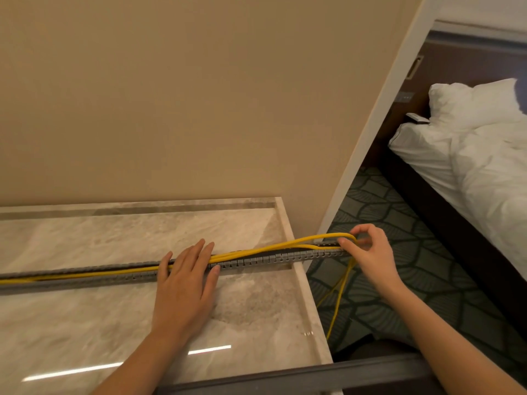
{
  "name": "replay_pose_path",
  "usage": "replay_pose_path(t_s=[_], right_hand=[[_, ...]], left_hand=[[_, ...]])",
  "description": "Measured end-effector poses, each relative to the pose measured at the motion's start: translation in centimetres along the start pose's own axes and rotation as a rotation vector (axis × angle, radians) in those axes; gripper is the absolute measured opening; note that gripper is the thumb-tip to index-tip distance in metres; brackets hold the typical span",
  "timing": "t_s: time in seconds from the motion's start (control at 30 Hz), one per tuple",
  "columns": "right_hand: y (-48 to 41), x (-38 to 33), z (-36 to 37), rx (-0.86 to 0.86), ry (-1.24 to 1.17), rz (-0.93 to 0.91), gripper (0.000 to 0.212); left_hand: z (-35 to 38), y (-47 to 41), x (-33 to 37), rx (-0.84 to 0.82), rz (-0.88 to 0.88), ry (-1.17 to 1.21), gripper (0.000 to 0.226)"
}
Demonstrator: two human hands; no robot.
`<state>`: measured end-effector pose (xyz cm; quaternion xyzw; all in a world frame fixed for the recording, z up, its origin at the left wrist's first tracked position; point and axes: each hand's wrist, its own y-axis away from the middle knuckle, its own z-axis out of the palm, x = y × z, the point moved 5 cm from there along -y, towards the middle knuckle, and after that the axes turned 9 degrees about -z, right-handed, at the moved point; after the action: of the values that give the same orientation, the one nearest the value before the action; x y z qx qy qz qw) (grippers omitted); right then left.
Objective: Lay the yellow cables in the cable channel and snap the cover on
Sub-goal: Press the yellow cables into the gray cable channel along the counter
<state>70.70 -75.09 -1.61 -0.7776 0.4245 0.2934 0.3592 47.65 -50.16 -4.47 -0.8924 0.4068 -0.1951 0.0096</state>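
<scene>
Grey strip [285,377] at near edge, likely the cover, not on yet. Left hand [185,283] flat, fingers straight, pressing yellow cables [271,247] into cable channel [271,259] on marble counter [85,323]. Right hand [370,252] pinches cables at channel's overhanging right end; they bow up there, unseated. Open room rightward, wall [171,109] behind counter

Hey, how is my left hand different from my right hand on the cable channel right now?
The left hand lies flat, fingers straight, across the channel; the right hand has curled fingers pinching the yellow cables. The left hand sits over the marble table, the right hand past its edge, at the channel's end. Both work on the same channel.
</scene>
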Motion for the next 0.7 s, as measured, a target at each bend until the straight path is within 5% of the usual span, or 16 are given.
replay_pose_path(t_s=[0.4,0.7], right_hand=[[4.5,-8.8,5.5,-0.344,0.580,-0.501,0.049],[6.9,-10.3,7.0,-0.308,0.812,-0.606,0.051]], left_hand=[[-0.1,0.1,0.1,0.013,0.011,0.015,0.059],[0.0,0.0,0.1,0.011,0.017,0.013,0.060]])
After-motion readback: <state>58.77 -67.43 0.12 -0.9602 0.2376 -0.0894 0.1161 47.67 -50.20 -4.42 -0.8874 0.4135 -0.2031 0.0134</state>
